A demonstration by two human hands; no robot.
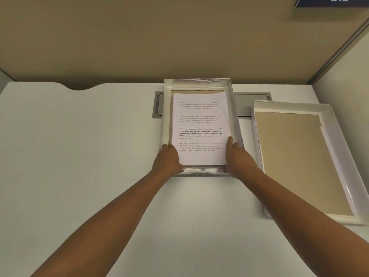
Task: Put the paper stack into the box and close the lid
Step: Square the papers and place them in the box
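One white printed paper stack (200, 126) is lying inside one shallow silver-walled cardboard box (236, 116) on the white table (79, 156). One white lid (339, 156) is resting inside-up just right. Two hands, left hand (167, 158) and right hand (238, 156), are gripping the stack's near corners, fingers clamped.

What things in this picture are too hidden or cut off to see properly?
- Head view: sign, its number cut off by the top edge.
- Left hand and right hand fingertips: hidden under the paper stack.
- Box floor: mostly covered by the stack.
- Lid: far corner cut by right edge.
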